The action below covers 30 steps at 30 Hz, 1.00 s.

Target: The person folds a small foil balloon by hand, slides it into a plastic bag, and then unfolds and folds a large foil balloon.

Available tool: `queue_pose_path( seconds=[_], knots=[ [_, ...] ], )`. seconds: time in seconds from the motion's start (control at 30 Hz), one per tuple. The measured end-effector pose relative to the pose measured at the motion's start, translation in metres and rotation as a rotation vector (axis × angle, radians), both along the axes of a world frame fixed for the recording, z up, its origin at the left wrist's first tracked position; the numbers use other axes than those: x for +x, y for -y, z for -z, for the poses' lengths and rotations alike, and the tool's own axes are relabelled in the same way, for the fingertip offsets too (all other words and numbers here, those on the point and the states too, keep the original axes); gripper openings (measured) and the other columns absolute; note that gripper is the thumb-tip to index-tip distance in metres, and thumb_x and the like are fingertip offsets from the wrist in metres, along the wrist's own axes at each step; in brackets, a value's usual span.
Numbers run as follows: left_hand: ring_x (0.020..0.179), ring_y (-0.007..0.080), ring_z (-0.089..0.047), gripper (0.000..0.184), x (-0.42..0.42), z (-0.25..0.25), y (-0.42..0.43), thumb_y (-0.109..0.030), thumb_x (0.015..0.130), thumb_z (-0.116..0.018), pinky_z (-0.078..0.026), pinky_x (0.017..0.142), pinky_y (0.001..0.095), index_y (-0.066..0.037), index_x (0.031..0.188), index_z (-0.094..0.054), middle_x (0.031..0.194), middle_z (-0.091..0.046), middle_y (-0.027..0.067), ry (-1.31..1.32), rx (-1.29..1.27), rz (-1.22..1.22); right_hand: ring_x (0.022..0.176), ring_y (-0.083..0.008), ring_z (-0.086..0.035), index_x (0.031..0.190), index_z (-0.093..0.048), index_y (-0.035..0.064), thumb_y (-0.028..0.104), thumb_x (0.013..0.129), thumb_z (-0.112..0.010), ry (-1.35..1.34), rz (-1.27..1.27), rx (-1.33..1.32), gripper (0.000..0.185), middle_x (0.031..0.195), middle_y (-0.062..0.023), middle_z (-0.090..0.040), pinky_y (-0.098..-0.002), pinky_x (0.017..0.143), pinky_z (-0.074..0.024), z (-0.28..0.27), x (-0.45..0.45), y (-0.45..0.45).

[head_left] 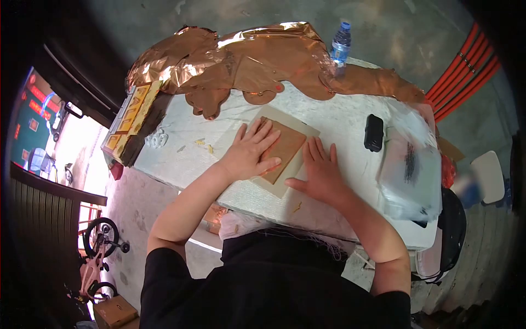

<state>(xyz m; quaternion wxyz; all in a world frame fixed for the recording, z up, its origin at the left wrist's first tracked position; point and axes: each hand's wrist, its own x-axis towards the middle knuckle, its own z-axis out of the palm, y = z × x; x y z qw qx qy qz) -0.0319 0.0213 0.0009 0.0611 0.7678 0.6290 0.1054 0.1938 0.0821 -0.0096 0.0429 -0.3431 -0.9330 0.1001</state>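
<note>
A flat copper-brown rectangular piece lies on a larger pale sheet in the middle of the white table. My left hand rests on the left side of the brown piece, fingers spread and pointing up and right. Flat beside the right edge of that piece is my right hand, its fingers apart and touching the pale sheet. Neither hand grips anything. Small yellowish scraps lie to the left of my left hand.
Crumpled copper foil spans the table's far side, with a water bottle there. On the right are a black case and clear plastic bags. An orange-and-silver box stands at the left edge.
</note>
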Motion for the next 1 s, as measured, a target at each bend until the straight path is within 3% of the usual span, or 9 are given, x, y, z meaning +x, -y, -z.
queue_pose_path(
  seconds=[0.37, 0.47, 0.53, 0.57, 0.63, 0.77, 0.83, 0.93, 1.0],
  knots=[
    [0.143, 0.0351, -0.017, 0.072, 0.001, 0.005, 0.001, -0.055, 0.088, -0.051, -0.012, 0.114, 0.0529, -0.013, 0.144, -0.036, 0.152, -0.026, 0.0155, -0.038, 0.042, 0.006, 0.141, -0.0389, -0.018, 0.139, -0.021, -0.0139, 0.068, 0.075, -0.057, -0.03, -0.008, 0.023, 0.111, 0.147, -0.0303, -0.022, -0.0632, 0.11, -0.0077, 0.009, -0.021, 0.002],
    [0.142, 0.0348, -0.017, 0.072, -0.002, 0.002, -0.001, -0.054, 0.086, -0.054, -0.013, 0.114, 0.0522, -0.014, 0.144, -0.036, 0.152, -0.027, 0.015, -0.021, 0.051, 0.031, 0.141, -0.036, -0.019, 0.142, -0.023, -0.0075, 0.058, 0.079, -0.061, -0.03, 0.055, 0.039, 0.099, 0.149, -0.0264, -0.024, -0.0595, 0.111, -0.0107, 0.004, -0.009, -0.002],
    [0.142, 0.0346, -0.018, 0.073, -0.006, 0.001, -0.001, -0.053, 0.085, -0.055, -0.013, 0.114, 0.0517, -0.015, 0.144, -0.036, 0.152, -0.027, 0.0146, -0.017, 0.041, 0.042, 0.137, -0.0331, -0.03, 0.138, -0.037, -0.0018, 0.046, 0.083, -0.063, -0.237, 0.02, -0.289, 0.077, 0.146, -0.0213, -0.034, -0.0551, 0.111, -0.0187, -0.013, -0.005, -0.025],
    [0.142, 0.0342, -0.018, 0.073, -0.009, 0.0, -0.002, -0.053, 0.084, -0.056, -0.014, 0.114, 0.0516, -0.015, 0.144, -0.037, 0.152, -0.027, 0.0137, -0.002, 0.043, 0.085, 0.137, -0.0331, -0.03, 0.138, -0.037, -0.0018, 0.046, 0.083, -0.063, -0.237, 0.03, -0.294, 0.077, 0.146, -0.0213, -0.034, -0.0551, 0.111, -0.0187, -0.009, -0.002, -0.031],
    [0.142, 0.0338, -0.018, 0.074, -0.013, -0.003, -0.005, -0.052, 0.083, -0.058, -0.014, 0.114, 0.0514, -0.016, 0.144, -0.037, 0.152, -0.027, 0.0128, 0.007, 0.041, 0.135, 0.134, -0.0308, -0.037, 0.131, -0.048, 0.003, 0.036, 0.084, -0.064, -0.35, 0.012, -0.001, 0.059, 0.142, -0.0167, -0.043, -0.0513, 0.11, -0.0244, 0.0, 0.001, -0.037],
    [0.139, 0.033, -0.027, 0.072, -0.02, -0.013, -0.016, -0.052, 0.081, -0.06, -0.02, 0.113, 0.0515, -0.012, 0.138, -0.044, 0.148, -0.035, 0.0135, -0.082, 0.164, 0.299, 0.13, -0.0315, -0.041, 0.125, -0.052, 0.0028, 0.035, 0.083, -0.065, -0.264, -0.005, 0.066, 0.055, 0.137, -0.0164, -0.047, -0.0501, 0.107, -0.0293, 0.003, 0.005, -0.033],
    [0.138, 0.0324, -0.03, 0.072, -0.021, -0.019, -0.013, -0.052, 0.08, -0.061, -0.022, 0.112, 0.0513, -0.011, 0.137, -0.045, 0.147, -0.037, 0.0135, -0.112, 0.212, 0.322, 0.121, -0.0303, -0.048, 0.115, -0.058, 0.0034, 0.033, 0.082, -0.065, -0.2, 0.023, 0.009, 0.046, 0.128, -0.0144, -0.054, -0.0465, 0.1, -0.0348, -0.011, 0.005, -0.027],
    [0.129, 0.0322, -0.041, 0.064, -0.018, -0.026, -0.004, -0.044, 0.079, -0.065, -0.032, 0.106, 0.0483, -0.009, 0.131, -0.051, 0.138, -0.047, 0.0117, -0.063, 0.285, 0.324, 0.108, -0.0287, -0.054, 0.106, -0.061, 0.0039, 0.032, 0.081, -0.065, -0.157, 0.014, 0.067, 0.038, 0.118, -0.0117, -0.059, -0.0435, 0.093, -0.0373, -0.016, 0.011, -0.022],
    [0.115, 0.0294, -0.052, 0.053, -0.007, -0.027, 0.012, -0.035, 0.078, -0.068, -0.04, 0.095, 0.0433, -0.006, 0.121, -0.058, 0.124, -0.058, 0.0099, 0.085, 0.232, 0.235, 0.105, -0.0284, -0.055, 0.104, -0.062, 0.0046, 0.032, 0.081, -0.066, -0.156, 0.013, 0.061, 0.036, 0.114, -0.0106, -0.06, -0.043, 0.093, -0.037, -0.017, 0.012, -0.025]
  ],
)
